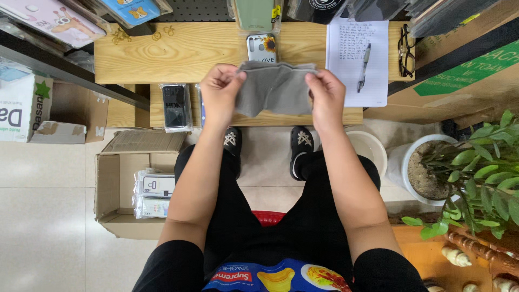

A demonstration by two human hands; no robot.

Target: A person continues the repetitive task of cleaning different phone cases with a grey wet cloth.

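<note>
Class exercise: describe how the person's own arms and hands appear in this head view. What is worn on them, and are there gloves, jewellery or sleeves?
Both forearms are bare down to the left hand and right hand. No gloves, rings, watch or bracelets show. Short black sleeves end near the elbows at the frame's lower edge.

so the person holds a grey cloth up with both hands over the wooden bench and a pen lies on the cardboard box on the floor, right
Not quite. The pen lies on the sheet of paper on the wooden bench, not on the cardboard box. The rest holds: the left hand and right hand hold the grey cloth up over the bench, as the head view shows.
</note>
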